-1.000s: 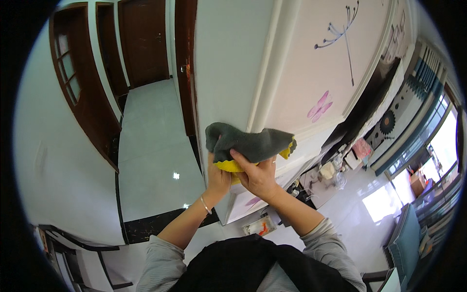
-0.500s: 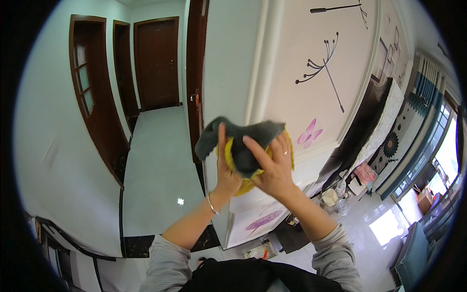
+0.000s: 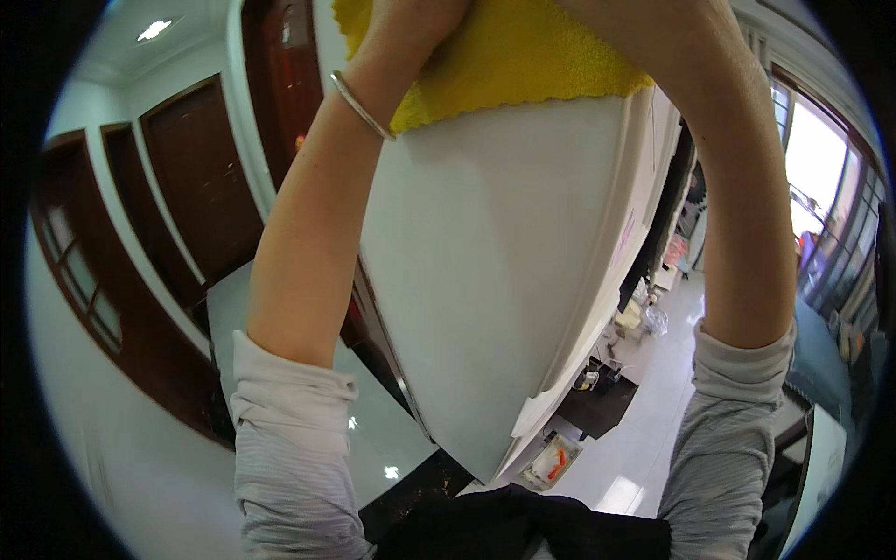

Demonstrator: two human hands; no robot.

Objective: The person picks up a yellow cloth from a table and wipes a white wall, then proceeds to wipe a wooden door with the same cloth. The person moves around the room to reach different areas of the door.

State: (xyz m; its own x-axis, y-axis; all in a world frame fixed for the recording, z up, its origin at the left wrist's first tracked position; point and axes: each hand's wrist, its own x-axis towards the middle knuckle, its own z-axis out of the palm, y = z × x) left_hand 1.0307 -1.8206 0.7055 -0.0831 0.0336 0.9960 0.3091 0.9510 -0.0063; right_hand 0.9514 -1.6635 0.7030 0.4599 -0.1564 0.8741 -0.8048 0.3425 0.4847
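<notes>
**Yellow cloth [image 3: 523, 65] against a pale wall [image 3: 485, 261], near 12 o'clock**

We judge a slip the main risk: the cloth appears to lie on the wall between our left hand [image 3: 420, 21] and right hand [image 3: 644, 21], and uneven pressure could let it bunch or slide free. Its right corner meets the white trim [image 3: 597, 224] between 1 and 2 o'clock, where the raised edge might snag it. The long upward reach could cost us balance, and the bracelet [image 3: 362, 107] at 11 o'clock might scrape the wall.

The upper edge of our view cuts off the 2 hands, left at 12 o'clock and right near 1. Each overlaps the cloth, but with fingers out of sight, we cannot tell how open they are or how firmly they grip. Our left forearm [image 3: 308, 252] climbs from 8 o'clock, slanting inward; our right forearm [image 3: 751, 224] rises from 4 o'clock, angling toward the cloth.
</notes>
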